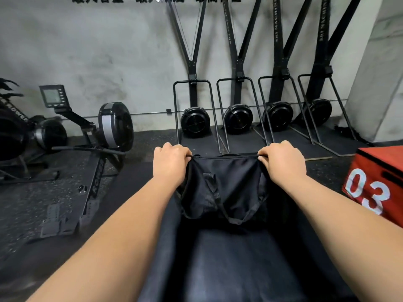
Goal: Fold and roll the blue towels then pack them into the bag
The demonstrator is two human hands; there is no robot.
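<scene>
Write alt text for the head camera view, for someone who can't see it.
The left hand and right hand each grip the top edge of a black bag, pulling it taut between them. Behind, on a gym floor, are a rowing machine at left, ski machines along the wall and a red box marked 03 at right.

**Gym floor and the equipment standing on it**

Dark speckled rubber floor. Left of the left hand, a black rowing machine stands on it, rail running toward the viewer; another black machine sits farther left, cut by the frame. Beyond both hands, four ski machines stand in a row on flat bases against the wall. Right of the right hand, a red box marked "03". Whether the black bag between the hands touches the floor cannot be told.
</scene>
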